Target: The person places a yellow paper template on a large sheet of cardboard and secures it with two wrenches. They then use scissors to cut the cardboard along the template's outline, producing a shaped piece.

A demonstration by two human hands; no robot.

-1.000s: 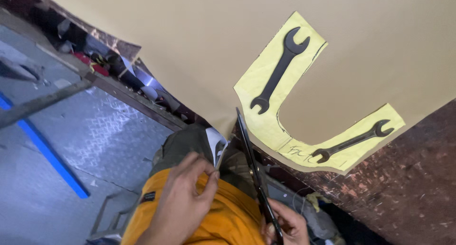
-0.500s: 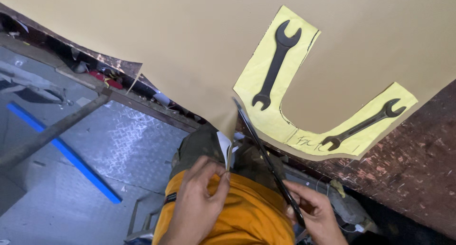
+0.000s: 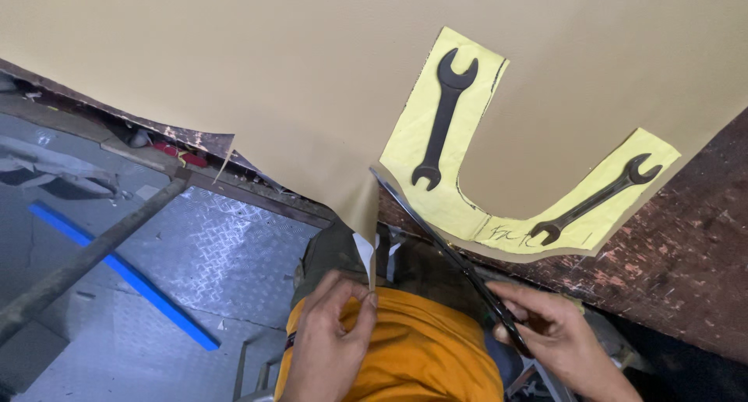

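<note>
The right hand [image 3: 557, 332] grips black scissors [image 3: 448, 254] against the tan sheet [image 3: 273, 75] draped over the workbench [image 3: 686, 254]; the left hand [image 3: 331, 340] pinches its hanging edge; the sheet looks thin, limp, best held near the cut; wrenches [image 3: 440, 118] weight a yellow template [image 3: 467, 207].

Even, soft indoor light, faint shadows, sharp centre, slight wide-angle stretch at edges.

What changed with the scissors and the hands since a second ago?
The scissors tilted over, handles swinging right with the right hand, which came further into view. The left hand kept pinching the hanging tan sheet edge. Both wrenches stayed put on the yellow pattern.
</note>
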